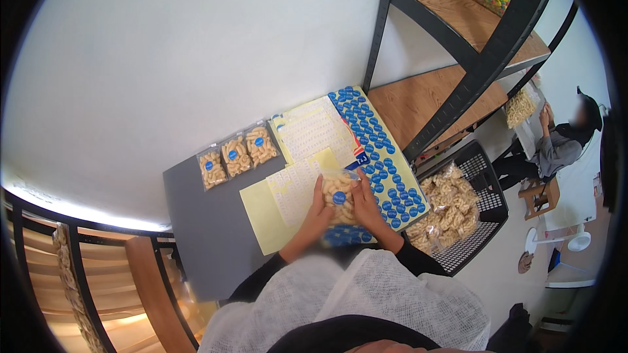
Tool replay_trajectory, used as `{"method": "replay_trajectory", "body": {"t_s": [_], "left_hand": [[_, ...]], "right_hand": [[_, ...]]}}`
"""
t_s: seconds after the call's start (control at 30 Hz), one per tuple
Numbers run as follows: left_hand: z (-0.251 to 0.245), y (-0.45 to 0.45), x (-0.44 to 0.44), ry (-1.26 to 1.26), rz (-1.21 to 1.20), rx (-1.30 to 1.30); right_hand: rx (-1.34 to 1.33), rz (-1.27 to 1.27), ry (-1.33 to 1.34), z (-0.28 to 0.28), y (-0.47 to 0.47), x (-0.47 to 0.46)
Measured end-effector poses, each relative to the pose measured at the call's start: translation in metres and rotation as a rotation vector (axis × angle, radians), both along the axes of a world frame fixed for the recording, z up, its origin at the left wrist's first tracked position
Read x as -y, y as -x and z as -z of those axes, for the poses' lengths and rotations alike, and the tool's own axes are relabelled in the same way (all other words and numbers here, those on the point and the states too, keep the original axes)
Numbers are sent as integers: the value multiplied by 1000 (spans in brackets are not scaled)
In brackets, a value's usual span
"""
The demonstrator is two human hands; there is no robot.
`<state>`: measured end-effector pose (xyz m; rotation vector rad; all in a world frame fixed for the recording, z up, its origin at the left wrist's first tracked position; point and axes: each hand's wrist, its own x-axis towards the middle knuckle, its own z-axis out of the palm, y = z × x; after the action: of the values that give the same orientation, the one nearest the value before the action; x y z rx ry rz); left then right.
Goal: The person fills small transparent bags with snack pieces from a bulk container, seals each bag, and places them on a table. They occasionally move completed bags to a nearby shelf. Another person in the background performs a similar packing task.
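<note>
Between my two hands is a clear plastic pouch of pale curled snacks (pixel 338 213) with a round blue sticker on its front. My left hand (pixel 319 211) grips its left side, and my right hand (pixel 367 203) grips the right. Under and around the pouch lie sticker sheets: a yellow sheet of round blue stickers (pixel 387 176) on the right, and partly used backing sheets (pixel 314 132) with small printed marks. Three similar stickered pouches (pixel 235 156) stand in a row at the table's wall side, left of the sheets.
The grey table (pixel 196 235) meets a white wall. Beside its right edge a black plastic crate (pixel 483 206) holds several filled snack bags (pixel 444 206). A black-framed shelf (pixel 417 103) rises at the upper right. Farther right, a seated person (pixel 559 147) handles something near another snack bag (pixel 520 108).
</note>
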<state>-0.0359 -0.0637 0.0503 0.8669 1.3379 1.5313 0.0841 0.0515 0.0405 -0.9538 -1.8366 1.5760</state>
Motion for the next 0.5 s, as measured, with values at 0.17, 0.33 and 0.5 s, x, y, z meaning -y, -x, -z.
{"method": "replay_trajectory", "body": {"t_s": [0.17,0.33,0.5], "left_hand": [[3,-11,-1,-77,-51,70],[17,-10,-3,0,-135,-227],[11,-4,9,80,-47,63]], "right_hand": [[9,-89,153,-11,-3,3],[-53,-63,77,-3,4,9],[27,-74,38,-5,6,5]]}}
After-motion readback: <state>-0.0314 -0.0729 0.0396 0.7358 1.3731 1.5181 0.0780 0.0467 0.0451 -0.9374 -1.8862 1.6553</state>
